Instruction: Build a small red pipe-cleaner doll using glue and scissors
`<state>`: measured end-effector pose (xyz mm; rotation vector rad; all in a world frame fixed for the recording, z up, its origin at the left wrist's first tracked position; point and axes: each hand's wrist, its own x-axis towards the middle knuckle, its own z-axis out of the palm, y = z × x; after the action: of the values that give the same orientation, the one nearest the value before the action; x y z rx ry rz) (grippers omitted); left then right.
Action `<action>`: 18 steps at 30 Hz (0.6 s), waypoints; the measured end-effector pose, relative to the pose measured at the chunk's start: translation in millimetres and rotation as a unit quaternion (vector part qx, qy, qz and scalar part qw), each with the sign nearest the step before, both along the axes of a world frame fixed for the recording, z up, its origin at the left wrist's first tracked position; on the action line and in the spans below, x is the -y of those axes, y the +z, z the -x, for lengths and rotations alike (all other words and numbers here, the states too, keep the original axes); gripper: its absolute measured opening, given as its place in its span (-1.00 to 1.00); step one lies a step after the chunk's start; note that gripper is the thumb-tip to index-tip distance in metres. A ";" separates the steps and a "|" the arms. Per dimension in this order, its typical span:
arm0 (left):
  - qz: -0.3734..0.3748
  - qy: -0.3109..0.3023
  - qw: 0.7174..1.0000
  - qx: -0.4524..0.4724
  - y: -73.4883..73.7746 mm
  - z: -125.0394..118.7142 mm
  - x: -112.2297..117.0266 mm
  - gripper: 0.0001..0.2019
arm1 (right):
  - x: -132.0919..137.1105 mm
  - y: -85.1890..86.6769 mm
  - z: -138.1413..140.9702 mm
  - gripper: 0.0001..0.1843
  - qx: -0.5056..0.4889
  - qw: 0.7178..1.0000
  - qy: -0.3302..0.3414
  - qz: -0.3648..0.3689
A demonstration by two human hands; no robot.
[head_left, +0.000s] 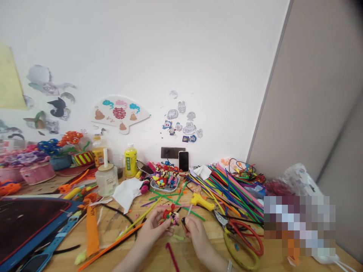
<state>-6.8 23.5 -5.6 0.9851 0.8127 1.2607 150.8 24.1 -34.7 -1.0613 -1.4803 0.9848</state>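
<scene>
My left hand [157, 226] pinches a small fuzzy figure [171, 217] in red, black, yellow and pink, which looks made of pipe cleaners. Close beside it, my right hand [195, 231] is closed on a small dark piece [183, 221], too small to name; part of it is hidden by the fingers. The two hands face each other above the wooden table, a short gap between them. Just beyond the right hand lies a yellow glue gun [202, 202]. A dark red pipe cleaner [171, 257] rests on the table between the forearms.
Scissors [241, 241] lie right of my right hand, near a large pile of coloured pipe cleaners [235, 189]. Behind the hands, a tray [164, 190] carries several similar figures. A phone [183, 161] leans against the wall. Left stand a glass jar [106, 181] and a yellow bottle [131, 160].
</scene>
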 end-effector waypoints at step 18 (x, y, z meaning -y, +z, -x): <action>-0.011 0.022 1.000 0.001 -11.3 0.6 -3.3 -0.57 | -13.2 3.2 -11.3 -0.61 0.111 0.990 -0.084 -0.013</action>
<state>-7.4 26.7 -17.0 0.9884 0.8245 1.3116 162.1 37.3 -31.5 -1.2867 -1.5495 0.7450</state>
